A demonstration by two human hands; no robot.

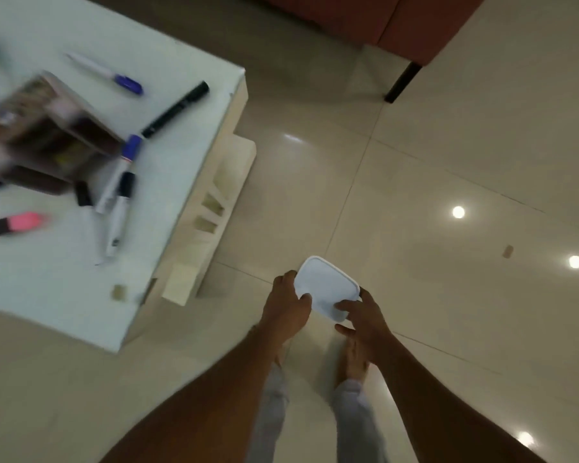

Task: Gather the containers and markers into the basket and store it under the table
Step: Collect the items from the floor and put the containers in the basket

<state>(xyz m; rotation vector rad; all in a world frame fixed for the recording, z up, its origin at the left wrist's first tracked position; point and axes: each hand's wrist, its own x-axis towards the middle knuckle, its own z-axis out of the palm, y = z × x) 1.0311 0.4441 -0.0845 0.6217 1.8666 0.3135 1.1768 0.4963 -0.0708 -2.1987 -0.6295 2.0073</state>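
The scene was dim and flat, with a greenish-grey cast. Light came from overhead: three round ceiling lamps showed as hard white reflections on the glossy floor tiles (448,155), and a fainter streak of glare lay near the table's corner. The white table (64,295) was the brightest surface, slightly washed out. Motion blur smeared the left side most, so the brown basket (44,128) and the pink highlighter (17,223) had soft, doubled edges; the black marker (176,110) was sharper. Soft shadows sat under the table's edge. Wide-angle distortion bent the tile joints and stretched the forearms toward the bottom corners.
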